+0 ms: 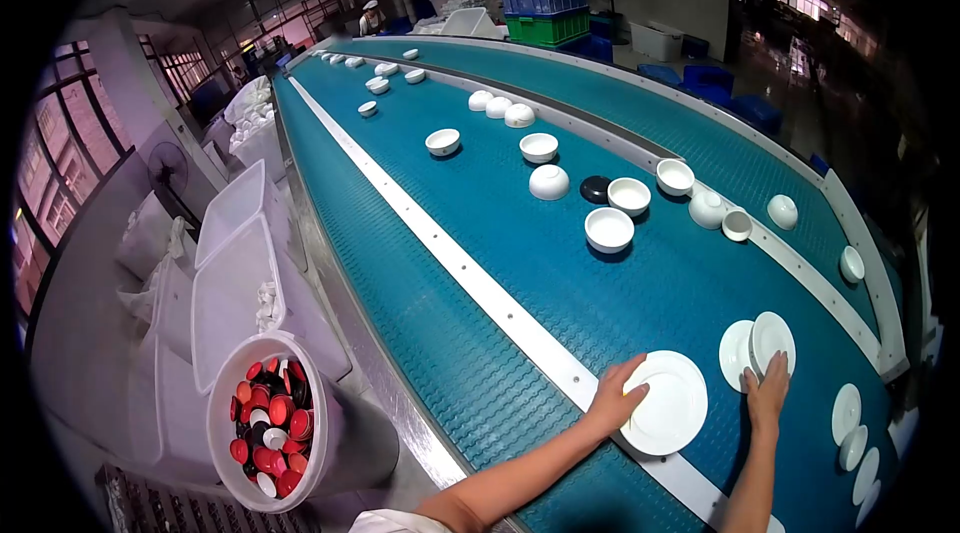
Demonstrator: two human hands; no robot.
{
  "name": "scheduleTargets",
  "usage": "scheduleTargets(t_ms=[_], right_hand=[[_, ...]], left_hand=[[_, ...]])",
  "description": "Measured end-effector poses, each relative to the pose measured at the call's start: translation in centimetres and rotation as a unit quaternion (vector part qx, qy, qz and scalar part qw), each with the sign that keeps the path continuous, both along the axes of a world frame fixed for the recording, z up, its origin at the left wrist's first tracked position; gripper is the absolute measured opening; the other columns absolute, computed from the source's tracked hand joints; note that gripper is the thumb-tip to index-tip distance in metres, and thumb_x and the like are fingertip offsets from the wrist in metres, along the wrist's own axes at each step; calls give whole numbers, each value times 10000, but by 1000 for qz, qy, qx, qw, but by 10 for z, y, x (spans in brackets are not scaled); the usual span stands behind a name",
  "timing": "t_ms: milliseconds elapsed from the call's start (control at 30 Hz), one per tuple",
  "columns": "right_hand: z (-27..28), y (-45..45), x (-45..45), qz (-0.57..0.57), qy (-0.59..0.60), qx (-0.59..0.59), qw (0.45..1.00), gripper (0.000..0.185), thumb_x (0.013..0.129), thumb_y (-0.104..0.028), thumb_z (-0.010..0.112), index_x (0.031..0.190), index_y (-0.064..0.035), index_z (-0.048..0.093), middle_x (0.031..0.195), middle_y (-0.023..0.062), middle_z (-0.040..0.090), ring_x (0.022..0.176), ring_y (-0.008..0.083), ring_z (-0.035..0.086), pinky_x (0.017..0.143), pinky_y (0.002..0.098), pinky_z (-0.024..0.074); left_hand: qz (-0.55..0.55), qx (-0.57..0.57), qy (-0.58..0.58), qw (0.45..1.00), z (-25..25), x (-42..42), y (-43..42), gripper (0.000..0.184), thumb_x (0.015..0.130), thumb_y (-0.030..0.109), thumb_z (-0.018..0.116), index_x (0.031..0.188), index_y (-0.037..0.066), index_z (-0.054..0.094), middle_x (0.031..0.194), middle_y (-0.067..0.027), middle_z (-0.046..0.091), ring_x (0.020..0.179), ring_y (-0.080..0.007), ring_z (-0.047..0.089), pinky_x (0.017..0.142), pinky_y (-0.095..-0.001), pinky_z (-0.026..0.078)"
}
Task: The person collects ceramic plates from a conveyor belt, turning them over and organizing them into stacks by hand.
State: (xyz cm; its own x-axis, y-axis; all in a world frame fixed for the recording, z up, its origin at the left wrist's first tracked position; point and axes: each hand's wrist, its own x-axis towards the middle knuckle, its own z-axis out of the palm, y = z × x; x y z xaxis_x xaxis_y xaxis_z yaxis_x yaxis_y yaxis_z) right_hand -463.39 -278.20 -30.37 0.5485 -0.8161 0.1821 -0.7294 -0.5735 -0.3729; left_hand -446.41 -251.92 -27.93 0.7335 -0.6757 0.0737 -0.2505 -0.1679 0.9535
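My left hand (611, 401) grips the left edge of a large white plate (668, 403), which is over the white divider strip of the teal conveyor (540, 263). To the right, my right hand (768, 388) has its fingers on the lower part of a smaller white plate (773, 338). That plate overlaps another white plate (735, 353) on its left. Further right, several white dishes (847, 411) stand in a row near the belt's edge. Beyond my hands, white bowls (609, 230) and a black dish (595, 189) sit on the conveyor.
A round bin (218, 423) of red, black and white pieces stands at the lower left, beside large pale tubs (235, 283). Blue and green crates (545, 13) are stacked at the back. A person (371, 19) in a white cap is far off. A metal rail (370, 363) edges the belt.
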Motion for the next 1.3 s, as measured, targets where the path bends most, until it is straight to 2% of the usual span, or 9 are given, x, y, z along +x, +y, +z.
scheduleTargets(t_ms=[267, 367, 467, 567, 700, 900, 1000, 1100, 1300], right_hand=[[48, -31, 12, 149, -300, -28, 942, 329, 775, 53, 567, 1091, -27, 613, 1051, 187, 634, 948, 351, 622, 812, 346, 491], [107, 50, -1, 331, -256, -91, 904, 399, 678, 88, 613, 1071, 25, 587, 1095, 214, 609, 1004, 385, 593, 861, 403, 496], [111, 99, -14, 457, -40, -100, 883, 477, 775, -170, 646, 1178, 54, 524, 1251, 227, 520, 1192, 352, 484, 1010, 426, 390], [126, 94, -17, 540, -34, 155, 827, 742, 784, -471, 637, 1236, 93, 469, 1363, 235, 407, 1323, 328, 329, 1088, 398, 284], [79, 12, 68, 325, -46, -43, 943, 569, 740, -139, 647, 1262, 13, 479, 1348, 197, 441, 1280, 339, 383, 1087, 397, 287], [21, -38, 164, 326, 195, -153, 912, 357, 892, -134, 390, 1204, -31, 532, 946, 187, 652, 881, 336, 632, 751, 471, 446], [34, -58, 137, 315, 13, -255, 914, 291, 825, -89, 495, 1082, 32, 556, 835, 189, 654, 740, 362, 649, 597, 468, 499], [93, -58, 87, 186, -260, -85, 944, 189, 839, -101, 513, 970, 27, 563, 774, 222, 634, 742, 388, 630, 623, 476, 500], [54, -2, 54, 151, -362, 186, 901, 299, 870, -181, 539, 1100, 7, 572, 1010, 226, 633, 935, 354, 619, 812, 395, 479]], left_hand=[[16, 72, -74, 995, 18, -6, -11, 530, 860, 206, 592, 1350, 85, 430, 1272, -202, 471, 1206, -326, 433, 1024, -398, 333], [29, 13, 123, 992, 10, -4, -15, 526, 925, 325, 501, 1370, 65, 396, 1333, -179, 435, 1246, -303, 394, 1053, -397, 287], [12, -132, 386, 913, 46, -14, -16, 572, 959, 372, 438, 1367, -22, 368, 1328, -198, 416, 1258, -259, 378, 1059, -363, 288], [15, -27, 235, 971, 35, -14, -15, 563, 915, 261, 534, 1375, -12, 358, 1362, -210, 350, 1258, -292, 367, 1032, -362, 334], [29, -26, 168, 985, 22, -15, -22, 534, 875, 111, 535, 1374, 17, 372, 1370, -194, 324, 1257, -296, 370, 1023, -360, 347], [55, -70, 233, 968, 25, -8, -43, 496, 894, 29, 468, 1375, 9, 348, 1335, -196, 413, 1189, -274, 463, 990, -345, 395], [17, -91, 270, 958, 34, -2, -55, 487, 900, -8, 437, 1375, 9, 328, 1268, -200, 500, 1124, -269, 532, 956, -349, 441], [-21, -62, 260, 963, 35, 13, -58, 447, 915, 54, 446, 1352, 5, 368, 1279, -204, 489, 1139, -274, 528, 953, -366, 446], [-37, -32, 222, 974, 44, 16, -76, 736, 946, 545, 330, 1322, -86, 374, 1258, -225, 499, 1126, -262, 540, 947, -345, 444]])
